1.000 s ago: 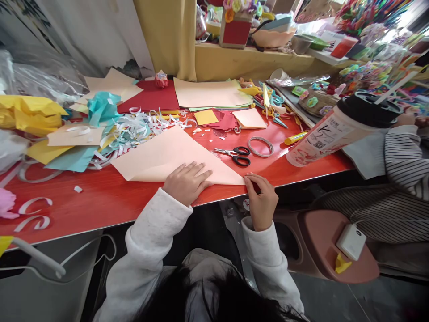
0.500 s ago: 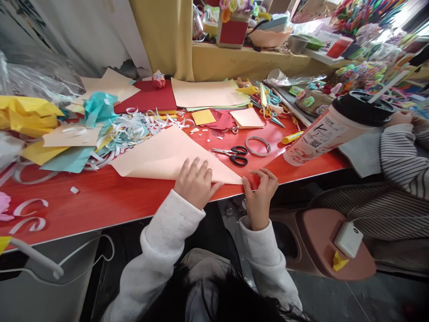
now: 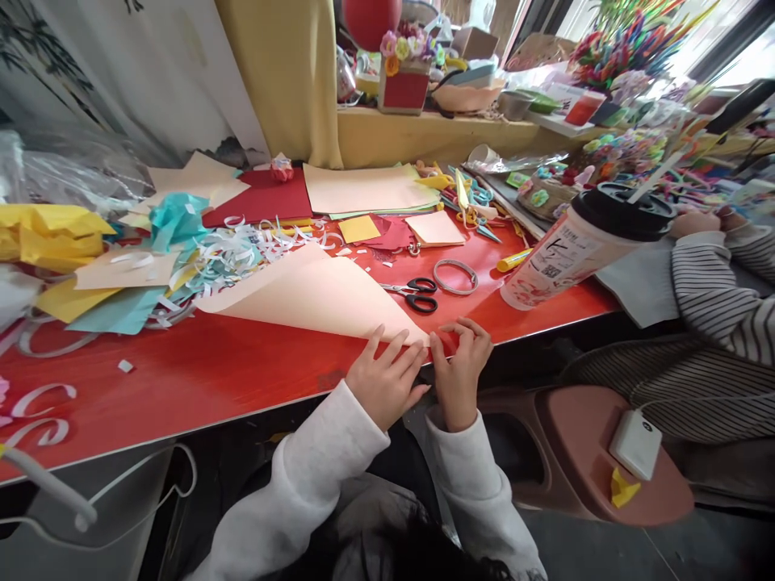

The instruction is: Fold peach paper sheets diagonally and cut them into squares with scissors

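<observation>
A large peach sheet of paper (image 3: 303, 292) lies on the red table, its near edge curled over and its right end narrowing to a point. My left hand (image 3: 388, 375) rests its outstretched fingers on the paper close to that point. At the tip, the thumb of my right hand (image 3: 460, 367) touches the paper; its other fingers are bent and apart, beyond the tip. Black-handled scissors (image 3: 421, 294) lie just behind the paper, their blades partly hidden by it. A grey ring-shaped band (image 3: 455, 277) is right of the scissors.
A drink cup (image 3: 548, 258) with a black lid stands at the right. Paper shreds (image 3: 242, 257), coloured sheets and pliers (image 3: 484, 230) cover the back. A person's striped sleeve (image 3: 720, 278) is at far right. A power bank (image 3: 635, 444) sits on a brown stool (image 3: 581, 420).
My left hand has slid right along the paper, close to my right hand. The near edge has curled over further. The view has tilted up slightly.
</observation>
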### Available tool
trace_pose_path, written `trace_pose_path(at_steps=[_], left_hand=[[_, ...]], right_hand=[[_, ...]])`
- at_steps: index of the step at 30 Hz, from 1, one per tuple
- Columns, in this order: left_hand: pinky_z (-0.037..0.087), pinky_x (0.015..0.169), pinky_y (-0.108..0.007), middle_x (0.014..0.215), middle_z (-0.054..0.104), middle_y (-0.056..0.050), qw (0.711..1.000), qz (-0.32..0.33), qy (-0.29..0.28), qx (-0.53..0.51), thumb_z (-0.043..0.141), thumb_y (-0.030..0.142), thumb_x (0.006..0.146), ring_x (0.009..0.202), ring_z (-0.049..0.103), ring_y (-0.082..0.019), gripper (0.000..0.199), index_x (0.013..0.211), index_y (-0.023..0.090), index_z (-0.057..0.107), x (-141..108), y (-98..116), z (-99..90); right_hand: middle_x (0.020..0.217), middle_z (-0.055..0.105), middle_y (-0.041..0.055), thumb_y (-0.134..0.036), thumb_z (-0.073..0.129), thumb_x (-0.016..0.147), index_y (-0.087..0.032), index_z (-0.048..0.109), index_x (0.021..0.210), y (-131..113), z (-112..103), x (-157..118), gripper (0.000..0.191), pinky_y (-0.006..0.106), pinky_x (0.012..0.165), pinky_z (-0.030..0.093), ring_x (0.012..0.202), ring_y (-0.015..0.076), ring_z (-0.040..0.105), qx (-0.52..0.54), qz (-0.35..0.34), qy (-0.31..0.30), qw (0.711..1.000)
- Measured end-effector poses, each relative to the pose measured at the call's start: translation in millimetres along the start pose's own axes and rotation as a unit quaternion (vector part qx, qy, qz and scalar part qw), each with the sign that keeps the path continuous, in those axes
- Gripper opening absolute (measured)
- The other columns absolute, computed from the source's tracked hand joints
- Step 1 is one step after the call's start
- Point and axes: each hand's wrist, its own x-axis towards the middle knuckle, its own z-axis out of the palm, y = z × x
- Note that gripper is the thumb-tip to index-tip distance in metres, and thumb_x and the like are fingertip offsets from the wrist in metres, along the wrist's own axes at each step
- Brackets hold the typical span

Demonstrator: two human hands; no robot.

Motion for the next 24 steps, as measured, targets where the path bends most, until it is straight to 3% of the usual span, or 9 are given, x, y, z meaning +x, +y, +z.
trace_pose_path(at_steps=[6,11,17,24], left_hand=[[0.022,0.108,-0.049,0.122,0.058,-0.003,1.000,-0.002,0.020,0.021,0.041,0.037,0.089,0.121,0.046,-0.022,0.039,0.122,0.019,0.052,-13,-18,-9.0],[0.012,0.111,-0.046,0.115,0.063,-0.002,0.996,-0.020,0.055,0.060,0.049,0.035,0.086,0.116,0.050,-0.022,0.037,0.118,0.018,0.055,-41,-45,-22.8],[0.017,0.108,-0.048,0.118,0.061,-0.001,0.993,-0.034,0.054,0.103,0.052,0.037,0.084,0.113,0.053,-0.026,0.040,0.120,0.018,0.054,-72,-65,-36.1],[0.018,0.103,-0.058,0.118,0.060,-0.014,0.980,-0.048,0.034,0.189,0.051,0.043,0.080,0.111,0.052,-0.036,0.060,0.131,0.011,0.043,-114,-99,-47.8]], right_hand=[[0.107,0.048,0.0128,-0.034,0.052,0.082,-0.017,0.053,0.087,0,1,0,0.018,0.045,0.091,0.032,0.105,0.0261,0.044,0.011,0.004,0.008,1.000],[0.104,0.046,0.0109,-0.032,0.048,0.084,-0.018,0.052,0.084,-2,1,-1,0.014,0.044,0.091,0.032,0.106,0.0251,0.042,0.008,0.022,0.000,1.000],[0.104,0.046,0.0106,-0.026,0.045,0.085,-0.018,0.050,0.082,-5,2,-2,0.010,0.043,0.092,0.030,0.105,0.0242,0.042,0.010,0.039,-0.006,0.999],[0.102,0.047,0.0103,-0.026,0.043,0.086,-0.018,0.050,0.080,-5,4,-2,0.011,0.042,0.090,0.031,0.103,0.0238,0.042,-0.001,0.036,-0.008,0.999]])
